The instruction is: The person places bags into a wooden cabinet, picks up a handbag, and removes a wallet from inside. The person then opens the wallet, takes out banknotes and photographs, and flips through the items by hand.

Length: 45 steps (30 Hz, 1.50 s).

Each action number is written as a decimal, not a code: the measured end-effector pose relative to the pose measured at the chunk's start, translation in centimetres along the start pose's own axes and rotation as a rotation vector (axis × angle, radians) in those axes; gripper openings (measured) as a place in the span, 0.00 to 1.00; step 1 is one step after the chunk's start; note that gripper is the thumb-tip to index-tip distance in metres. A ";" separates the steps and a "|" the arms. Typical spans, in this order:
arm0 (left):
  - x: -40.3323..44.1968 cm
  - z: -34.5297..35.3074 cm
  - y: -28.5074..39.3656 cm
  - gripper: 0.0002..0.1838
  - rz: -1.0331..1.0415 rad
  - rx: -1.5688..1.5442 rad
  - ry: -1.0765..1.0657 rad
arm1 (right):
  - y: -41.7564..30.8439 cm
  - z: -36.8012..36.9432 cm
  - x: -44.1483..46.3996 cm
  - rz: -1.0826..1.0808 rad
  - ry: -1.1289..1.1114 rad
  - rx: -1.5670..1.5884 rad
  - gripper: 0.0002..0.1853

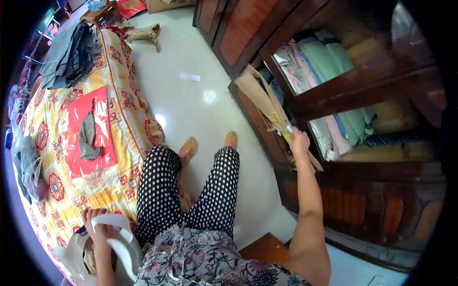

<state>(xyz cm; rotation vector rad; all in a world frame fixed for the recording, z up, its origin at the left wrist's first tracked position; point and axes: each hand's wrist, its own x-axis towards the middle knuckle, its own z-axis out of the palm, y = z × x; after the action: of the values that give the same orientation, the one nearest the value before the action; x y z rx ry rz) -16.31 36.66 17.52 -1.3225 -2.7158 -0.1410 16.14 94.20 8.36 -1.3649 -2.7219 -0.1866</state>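
My right hand (299, 141) reaches out to the pulled-out drawer (255, 112) of the dark wooden cabinet. Its fingers are closed on a yellow-and-clear plastic packet (281, 125), which lies against folded brown cardboard (260, 88) standing in the drawer. Low at the left, my left hand (97, 221) is on a white bag (129, 255) resting on the bed. The bag's broad white strap (112, 219) crosses over this hand, and the fingers are curled at the bag's upper edge.
Folded clothes (329, 59) fill the cabinet shelves. On the patterned bed (129, 138) lie a red plastic package (74, 128) with a dark grey cloth piece (88, 138), and a stack of dark clothes (69, 55). A white paper slip (190, 76) is on the floor.
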 end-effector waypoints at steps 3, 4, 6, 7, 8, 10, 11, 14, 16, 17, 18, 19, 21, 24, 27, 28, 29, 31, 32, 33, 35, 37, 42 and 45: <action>-1.7 3.3 -1.5 0.06 -0.130 0.043 -0.137 | 2.9 7.3 2.3 0.119 -0.079 -0.128 0.11; -2.0 3.0 -1.2 0.06 -0.136 0.030 -0.159 | 3.6 9.3 2.6 0.239 -0.113 -0.176 0.13; -1.1 2.4 0.3 0.06 -0.136 0.023 -0.195 | 5.3 12.7 3.7 0.265 -0.134 -0.140 0.08; -0.8 2.6 0.6 0.06 -0.139 0.026 -0.213 | 5.8 14.2 4.4 0.316 -0.259 -0.040 0.10; -0.4 2.6 0.9 0.06 -0.142 0.029 -0.230 | 6.3 15.7 4.8 0.369 -0.383 0.062 0.11; 0.0 2.8 1.3 0.06 -0.153 0.035 -0.263 | 5.5 16.6 5.8 0.372 -0.558 0.062 0.16; 0.3 3.0 1.5 0.06 -0.156 0.035 -0.270 | 5.1 17.4 6.2 0.395 -0.512 0.042 0.18; 0.4 3.4 1.9 0.06 -0.167 0.039 -0.296 | 4.2 19.8 8.2 0.370 -0.532 0.064 0.20; 0.8 3.7 2.2 0.06 -0.174 0.039 -0.309 | 4.2 22.7 8.5 0.305 -0.467 0.087 0.19; 0.9 3.9 2.6 0.06 -0.182 0.038 -0.312 | 4.2 24.0 8.8 0.283 -0.527 0.037 0.17; 1.1 4.0 2.9 0.06 -0.184 0.038 -0.314 | 3.6 23.8 9.4 0.284 -0.530 0.042 0.17; 1.4 4.2 3.2 0.06 -0.185 0.038 -0.313 | 3.2 23.4 10.3 0.314 -0.670 0.094 0.17; 2.1 4.8 3.6 0.06 -0.187 0.032 -0.299 | 2.8 23.1 11.8 0.359 -0.838 0.100 0.19; 1.6 4.9 4.0 0.06 -0.207 0.033 -0.263 | 1.2 20.8 14.6 0.503 -0.700 0.202 0.21; 1.5 5.0 3.9 0.06 -0.218 0.047 -0.270 | -0.6 22.9 15.6 0.463 -0.453 0.257 0.21; 2.4 5.3 3.9 0.06 -0.215 0.062 -0.305 | -0.6 23.6 15.0 0.406 -0.436 0.245 0.21; 2.6 5.3 4.3 0.06 -0.202 0.063 -0.316 | -0.3 24.2 15.0 0.362 -0.483 0.213 0.17; 3.1 5.0 3.8 0.06 -0.196 0.060 -0.346 | 0.4 24.3 13.3 0.329 -0.583 0.177 0.16; 3.3 5.1 3.8 0.07 -0.200 0.062 -0.355 | 0.8 24.1 13.0 0.275 -0.665 0.136 0.14; 3.5 5.2 3.8 0.07 -0.205 0.060 -0.361 | 0.9 24.3 13.3 0.270 -0.656 0.133 0.14; 3.9 5.2 3.8 0.07 -0.212 0.060 -0.367 | 0.7 26.0 13.9 0.306 -0.655 0.081 0.12; 4.2 5.5 3.9 0.07 -0.220 0.056 -0.363 | 1.6 28.4 15.5 0.322 -0.667 0.051 0.12; 4.8 4.9 4.8 0.07 -0.247 0.042 -0.370 | 0.0 24.9 14.7 0.335 -0.722 0.142 0.17; 3.1 3.3 2.8 0.07 -0.174 0.157 -0.387 | -1.1 23.2 10.6 0.432 -0.418 0.047 0.22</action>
<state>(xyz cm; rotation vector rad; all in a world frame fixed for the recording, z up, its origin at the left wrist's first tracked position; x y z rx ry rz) -16.24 41.25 14.82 -1.1716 -3.0782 0.3429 8.33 105.39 -13.21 -2.1341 -2.6059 0.2169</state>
